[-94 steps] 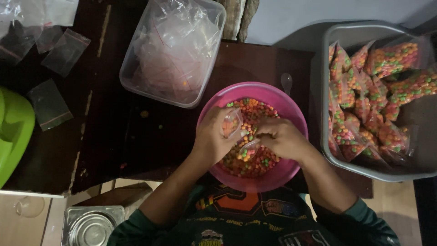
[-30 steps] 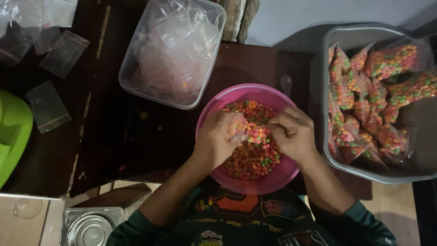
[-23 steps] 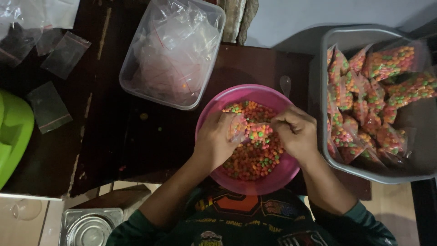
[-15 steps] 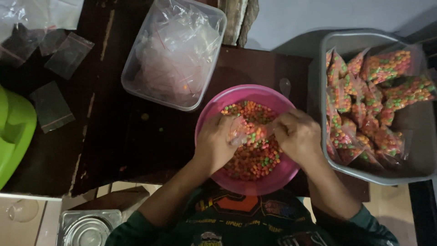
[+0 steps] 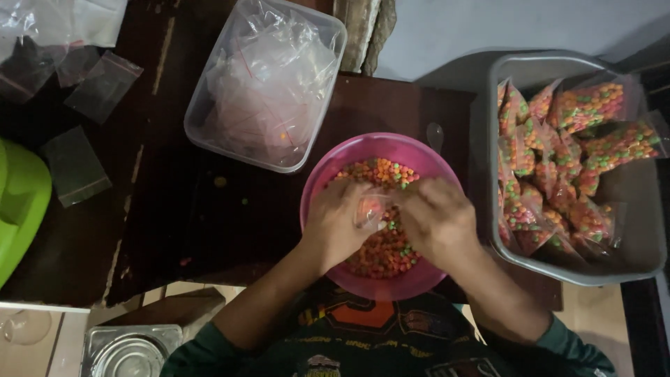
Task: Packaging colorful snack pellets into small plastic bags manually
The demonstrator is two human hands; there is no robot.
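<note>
A pink bowl point(image 5: 328, 174) of small orange, green and pink candies point(image 5: 380, 171) sits on the dark table in front of me. Over it, my left hand point(image 5: 335, 227) and my right hand point(image 5: 433, 220) are close together, both pinching a small clear plastic bag point(image 5: 371, 208) with candies in it. My right hand covers most of the bag's right side.
A clear tub point(image 5: 265, 80) of empty plastic bags stands behind the bowl on the left. A grey bin point(image 5: 631, 216) at right holds several filled candy bags. Loose empty bags point(image 5: 105, 80) lie at far left beside a green object point(image 5: 21, 202). A metal tin point(image 5: 129, 352) sits bottom left.
Three seconds ago my hands were lower, scooping candy into the bag. They then held the filled bag stretched between them, and now my right hand has moved left, close against the left.
</note>
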